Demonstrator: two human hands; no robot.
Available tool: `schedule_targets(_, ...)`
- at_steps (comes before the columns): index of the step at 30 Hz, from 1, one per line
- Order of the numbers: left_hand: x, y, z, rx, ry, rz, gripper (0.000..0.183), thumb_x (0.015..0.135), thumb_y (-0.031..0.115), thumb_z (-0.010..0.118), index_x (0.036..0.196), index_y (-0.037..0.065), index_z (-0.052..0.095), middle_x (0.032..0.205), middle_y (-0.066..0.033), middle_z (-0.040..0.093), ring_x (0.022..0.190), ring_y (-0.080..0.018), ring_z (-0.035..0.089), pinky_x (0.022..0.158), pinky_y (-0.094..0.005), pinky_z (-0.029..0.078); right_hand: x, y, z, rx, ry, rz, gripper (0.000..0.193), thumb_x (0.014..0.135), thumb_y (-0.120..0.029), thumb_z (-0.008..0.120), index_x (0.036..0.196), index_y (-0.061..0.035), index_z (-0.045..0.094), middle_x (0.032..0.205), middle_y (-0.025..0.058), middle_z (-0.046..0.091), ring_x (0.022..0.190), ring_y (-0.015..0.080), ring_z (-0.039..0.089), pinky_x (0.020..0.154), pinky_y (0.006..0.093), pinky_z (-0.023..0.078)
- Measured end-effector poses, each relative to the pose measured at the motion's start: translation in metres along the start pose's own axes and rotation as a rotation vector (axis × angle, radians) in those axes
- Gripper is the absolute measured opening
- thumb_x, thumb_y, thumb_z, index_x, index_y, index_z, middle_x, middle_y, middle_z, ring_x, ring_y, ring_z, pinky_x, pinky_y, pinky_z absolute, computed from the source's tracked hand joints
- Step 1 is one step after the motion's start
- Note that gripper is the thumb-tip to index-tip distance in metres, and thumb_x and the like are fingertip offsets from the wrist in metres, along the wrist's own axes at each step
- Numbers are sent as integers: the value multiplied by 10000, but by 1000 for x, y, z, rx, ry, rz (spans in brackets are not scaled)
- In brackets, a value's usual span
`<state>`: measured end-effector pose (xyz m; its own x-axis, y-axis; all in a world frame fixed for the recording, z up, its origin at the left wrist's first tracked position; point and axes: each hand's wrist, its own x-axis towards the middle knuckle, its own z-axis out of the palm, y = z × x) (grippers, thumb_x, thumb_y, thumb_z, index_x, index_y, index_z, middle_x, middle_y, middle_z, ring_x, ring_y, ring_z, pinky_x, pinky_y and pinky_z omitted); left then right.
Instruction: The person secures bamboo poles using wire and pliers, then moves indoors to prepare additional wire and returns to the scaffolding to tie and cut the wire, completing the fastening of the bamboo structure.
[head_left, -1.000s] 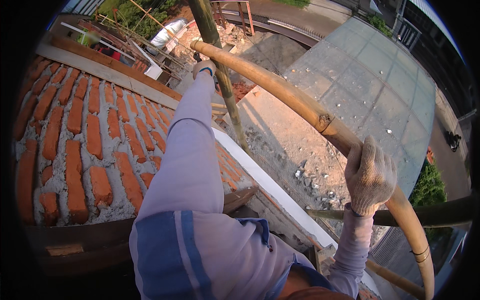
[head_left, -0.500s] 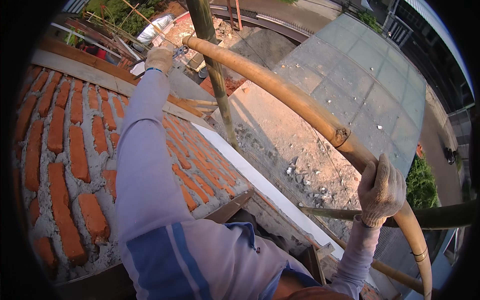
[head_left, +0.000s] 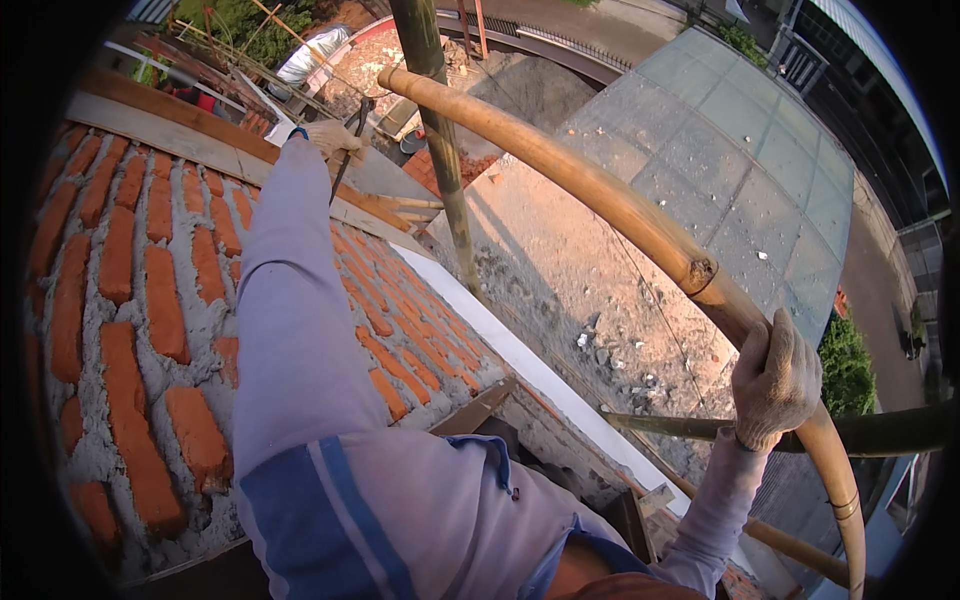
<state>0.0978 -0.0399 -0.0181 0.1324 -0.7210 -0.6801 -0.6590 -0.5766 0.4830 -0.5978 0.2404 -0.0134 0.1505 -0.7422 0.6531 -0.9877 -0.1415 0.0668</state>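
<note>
My left hand [head_left: 335,138], gloved, is stretched out to the upper left. It is closed around a dark pair of pincers [head_left: 362,112], whose head is near the cut end of a yellow bamboo pole [head_left: 560,150]. A thin strand, apparently wire, shows between that end and the tool. My right hand [head_left: 777,380], also gloved, has its fingers wrapped over the lower part of the same pole at the right. The pole crosses in front of a dark green upright bamboo post [head_left: 437,130] near its cut end.
An orange brick wall [head_left: 130,400] with grey mortar fills the left, edged by wooden boards [head_left: 190,125]. Far below lie rubble-strewn ground [head_left: 590,290] and a panelled canopy roof [head_left: 720,170]. Another green bamboo pole [head_left: 680,428] runs behind my right hand.
My left hand has turned and shifted slightly; the pincers swung from nearly level to steep, their handle now pointing down. My right hand keeps its hold on the bamboo pole.
</note>
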Motion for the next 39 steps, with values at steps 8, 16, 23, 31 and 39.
schedule_targets(8,29,51,-68,1286,292,-254,254,851,254,749,1001,49,765,976,-118,757,852,-257,700,737,-473,570,5,-2,-2,-17,-59,-3,211,908,-116,711,1076,9,730,923,131,753,818,315,736,753,411,576)
schedule_targets(16,66,58,-95,1460,679,-69,258,1005,213,588,1135,87,771,1094,-156,759,913,-340,729,825,-495,576,1,-2,-1,-77,-60,-24,228,924,-128,679,1083,25,736,925,146,756,828,331,740,788,430,580)
schedule_targets(23,44,106,-68,1422,580,74,123,861,92,727,960,33,773,995,-186,750,876,-360,724,741,-460,582,1,-3,0,-79,-58,-11,238,944,-134,642,1083,33,740,931,153,759,833,336,744,812,442,589)
schedule_targets(31,50,95,-43,1528,466,126,221,849,168,808,1018,28,784,943,-135,749,833,-299,705,717,-434,575,0,-1,0,-94,-77,-10,246,954,-140,641,1096,36,738,938,148,765,847,338,746,832,433,588)
schedule_targets(39,24,112,-26,1466,204,12,291,849,209,787,1073,25,765,1044,-202,751,983,-344,727,825,-476,569,1,-3,0,-106,-90,4,247,955,-142,641,1092,36,742,915,136,764,842,333,743,821,428,585)
